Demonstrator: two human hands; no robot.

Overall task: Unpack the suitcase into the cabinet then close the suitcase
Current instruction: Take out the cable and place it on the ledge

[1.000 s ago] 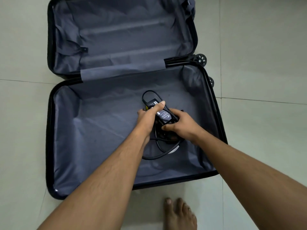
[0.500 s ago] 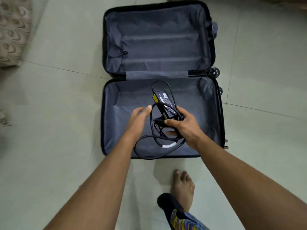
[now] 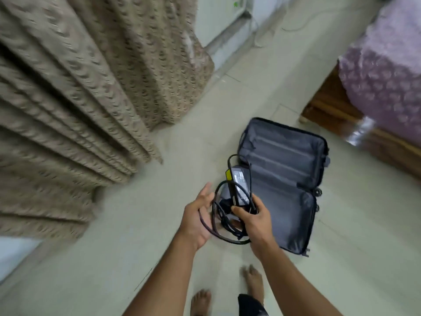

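Pale glossy floor tiles (image 3: pixel 364 247) run under everything. Left of the suitcase (image 3: pixel 284 179) hangs a heavy beige curtain (image 3: pixel 79 99), woven in small crescents and motion-blurred. Right of the suitcase stands a wooden bed frame (image 3: pixel 330 115) under a lilac textured cover (image 3: pixel 387 76), cut off by the frame edge. The suitcase itself lies flat and open, dark shell, grey fabric lining (nothing visible inside). Just left of it, lifted clear, is the black power adapter (image 3: pixel 240 185), a rectangular brick with a yellow tag and looped cable. The right hand (image 3: pixel 255 220) grasps brick and cable; the left hand (image 3: pixel 198 220) lies released, palm up, beneath a loop.
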